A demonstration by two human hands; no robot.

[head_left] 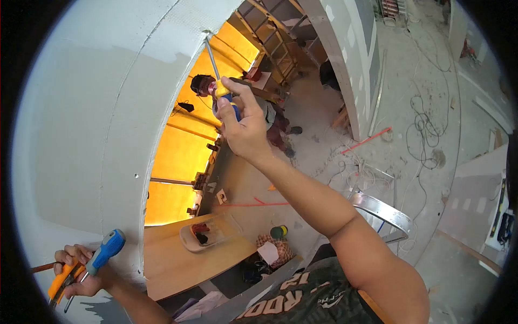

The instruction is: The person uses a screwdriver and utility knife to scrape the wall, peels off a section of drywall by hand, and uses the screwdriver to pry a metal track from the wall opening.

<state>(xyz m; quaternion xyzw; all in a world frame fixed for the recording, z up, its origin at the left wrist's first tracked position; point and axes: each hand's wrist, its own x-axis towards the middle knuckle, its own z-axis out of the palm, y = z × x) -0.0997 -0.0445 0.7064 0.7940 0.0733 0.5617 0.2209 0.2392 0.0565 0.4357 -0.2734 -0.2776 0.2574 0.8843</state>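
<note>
My right hand (pixel 244 120) is closed round the yellow and blue handle of a screwdriver (pixel 223 93). Its metal shaft points up, and the tip touches the edge of the pale plastered wall (pixel 97 119) at a small notch. At the lower left, my left hand (pixel 81 272) is closed on several tools. Among them are an orange and black utility knife (pixel 63 279) and a screwdriver with a blue and grey handle (pixel 108 250). A thin brownish rod (pixel 43 267) sticks out to the left of that hand.
A person (pixel 272 121) in a cap is below, beyond the opening. A wooden board (pixel 167 259) bears a clear plastic bin (pixel 189 237). Ladders (pixel 278 46) stand at the top. A metal ladder frame (pixel 386 212) is by my right arm. Cables (pixel 426 132) lie on the floor.
</note>
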